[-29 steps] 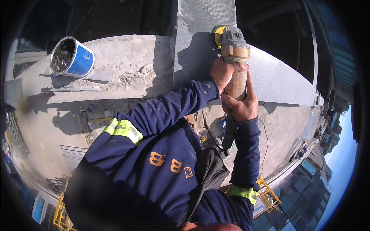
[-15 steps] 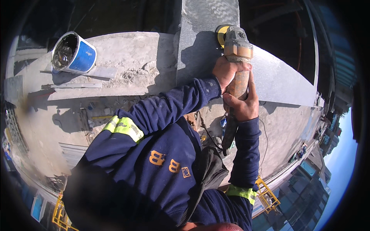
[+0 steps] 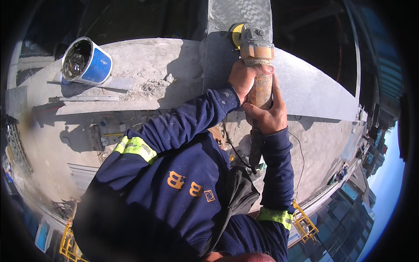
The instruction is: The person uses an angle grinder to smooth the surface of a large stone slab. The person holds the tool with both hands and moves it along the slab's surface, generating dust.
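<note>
Both hands grip a dusty, orange-bodied angle grinder [image 3: 260, 91]. My left hand [image 3: 242, 81] is wrapped round it just behind the gear head. Lower on the body, my right hand [image 3: 271, 114] closes round the rear part, thumb across it. A yellow disc [image 3: 237, 36] shows at the left of the grinder's head, close over a grey metal sheet [image 3: 222, 56] whose upper part bears swirled grinding marks. Whether the disc touches the sheet I cannot tell. The black power cord [image 3: 237, 153] hangs from the rear of the tool.
On the rough concrete ledge [image 3: 148, 56] to the left, a blue-and-white bucket [image 3: 97, 65] lies tilted near a flat metal strip [image 3: 89, 98] and loose rubble. Another metal sheet [image 3: 314, 87] extends right. Yellow railings [image 3: 305, 222] and a glazed building stand lower right.
The grinder and both hands have shifted left and its disc has moved slightly up along the metal sheet. Both hands keep their hold.
</note>
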A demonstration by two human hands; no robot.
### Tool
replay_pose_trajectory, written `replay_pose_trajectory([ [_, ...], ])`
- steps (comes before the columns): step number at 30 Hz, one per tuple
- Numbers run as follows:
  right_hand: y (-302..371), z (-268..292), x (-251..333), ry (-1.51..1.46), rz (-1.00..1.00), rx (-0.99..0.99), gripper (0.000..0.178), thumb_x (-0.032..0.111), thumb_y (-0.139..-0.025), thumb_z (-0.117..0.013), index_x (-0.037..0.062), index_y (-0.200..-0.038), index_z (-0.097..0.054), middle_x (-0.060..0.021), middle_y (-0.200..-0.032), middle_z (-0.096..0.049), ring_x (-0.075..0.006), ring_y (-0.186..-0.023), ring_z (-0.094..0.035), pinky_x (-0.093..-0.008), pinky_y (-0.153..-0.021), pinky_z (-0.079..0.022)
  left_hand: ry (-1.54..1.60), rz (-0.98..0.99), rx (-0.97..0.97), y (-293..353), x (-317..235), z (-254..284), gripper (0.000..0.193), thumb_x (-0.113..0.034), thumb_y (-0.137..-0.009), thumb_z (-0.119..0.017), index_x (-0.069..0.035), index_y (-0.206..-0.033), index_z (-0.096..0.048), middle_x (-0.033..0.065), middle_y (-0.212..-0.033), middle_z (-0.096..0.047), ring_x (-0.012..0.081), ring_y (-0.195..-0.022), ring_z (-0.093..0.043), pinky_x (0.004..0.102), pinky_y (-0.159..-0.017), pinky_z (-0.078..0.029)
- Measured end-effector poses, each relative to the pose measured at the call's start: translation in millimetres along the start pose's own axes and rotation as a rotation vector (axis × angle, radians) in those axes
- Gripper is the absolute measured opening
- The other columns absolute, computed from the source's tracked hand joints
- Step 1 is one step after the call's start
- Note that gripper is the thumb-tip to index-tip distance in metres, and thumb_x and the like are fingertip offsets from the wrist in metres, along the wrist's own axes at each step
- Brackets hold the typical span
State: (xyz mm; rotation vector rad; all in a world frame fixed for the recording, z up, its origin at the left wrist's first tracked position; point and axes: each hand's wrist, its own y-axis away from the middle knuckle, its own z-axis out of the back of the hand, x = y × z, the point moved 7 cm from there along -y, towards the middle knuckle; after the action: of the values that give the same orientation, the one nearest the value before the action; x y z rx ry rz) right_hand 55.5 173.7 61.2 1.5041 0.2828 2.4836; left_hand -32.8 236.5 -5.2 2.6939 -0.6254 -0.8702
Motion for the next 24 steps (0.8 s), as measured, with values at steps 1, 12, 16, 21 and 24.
replay_pose_trajectory([
  [1, 0, 9, -3, 0.001, -0.006, -0.035, 0.103, 0.013, -0.064, -0.083, 0.0003, -0.152, -0.031, -0.0219, -0.119, -0.067, -0.0289, -0.106, -0.068, -0.0372, -0.094, -0.053, -0.021, -0.005, 0.015, -5, 6, -7, 0.033, -0.016, -0.074, -0.078, -0.004, -0.103, -0.068, 0.0074, -0.092, -0.068, 0.0177, -0.083, -0.066, 0.0345, -0.078, -0.053],
  [12, 3, 43, -20, -0.027, -0.100, -0.113, 0.104, 0.012, -0.064, -0.083, 0.0002, -0.153, -0.029, -0.0193, -0.120, -0.066, -0.0247, -0.103, -0.067, -0.0356, -0.092, -0.054, -0.010, 0.067, 0.100, -22, 36, -40, 0.034, -0.019, -0.075, -0.077, -0.005, -0.105, -0.067, 0.0051, -0.093, -0.067, 0.0170, -0.085, -0.065, 0.0354, -0.079, -0.053],
  [16, 5, 9, -4, 0.035, -0.010, -0.034, 0.104, 0.017, -0.064, -0.083, 0.0036, -0.153, -0.031, -0.0236, -0.117, -0.068, -0.0305, -0.106, -0.069, -0.0381, -0.093, -0.054, -0.099, -0.002, 0.029, -1, 5, -6, 0.035, -0.022, -0.076, -0.075, -0.005, -0.106, -0.066, 0.0053, -0.092, -0.066, 0.0171, -0.083, -0.065, 0.0347, -0.078, -0.053],
  [21, 8, -11, 2, 0.080, 0.001, 0.081, 0.106, 0.006, -0.067, -0.083, -0.0012, -0.155, -0.023, -0.0186, -0.133, -0.057, -0.0256, -0.116, -0.061, -0.0357, -0.100, -0.049, -0.082, -0.055, -0.015, 14, -11, 11, 0.031, -0.020, -0.077, -0.073, -0.005, -0.104, -0.066, 0.0050, -0.091, -0.066, 0.0171, -0.081, -0.065, 0.0335, -0.076, -0.053],
  [24, 7, 5, -7, -0.011, -0.021, -0.019, 0.106, 0.013, -0.064, -0.084, 0.0010, -0.154, -0.029, -0.0199, -0.122, -0.064, -0.0263, -0.108, -0.066, -0.0366, -0.095, -0.052, -0.035, 0.001, 0.004, 4, 6, -7, 0.033, -0.020, -0.077, -0.075, -0.005, -0.105, -0.067, 0.0052, -0.092, -0.066, 0.0170, -0.082, -0.065, 0.0335, -0.077, -0.053],
])
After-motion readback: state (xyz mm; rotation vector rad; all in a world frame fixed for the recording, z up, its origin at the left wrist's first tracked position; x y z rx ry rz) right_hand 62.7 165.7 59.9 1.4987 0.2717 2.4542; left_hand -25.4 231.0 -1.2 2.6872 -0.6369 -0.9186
